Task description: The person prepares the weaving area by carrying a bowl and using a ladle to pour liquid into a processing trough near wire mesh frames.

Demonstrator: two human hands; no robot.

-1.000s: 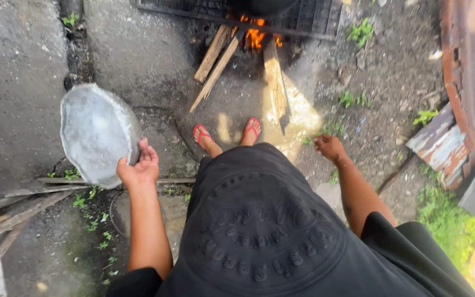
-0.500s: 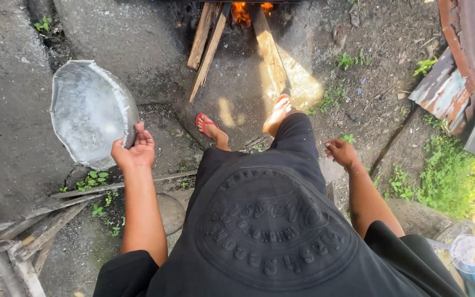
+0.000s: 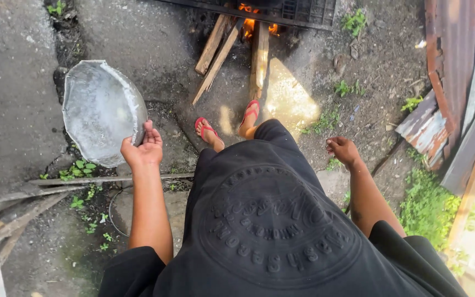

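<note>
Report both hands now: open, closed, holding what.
Left hand: closed on the rim of the dented metal pan.
Right hand: loosely curled, holding nothing, hanging free at the person's side.

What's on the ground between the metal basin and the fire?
In the head view, only bare dark ground and the near ends of the firewood sticks lie between the metal basin, held by the left hand, and the fire.
</note>
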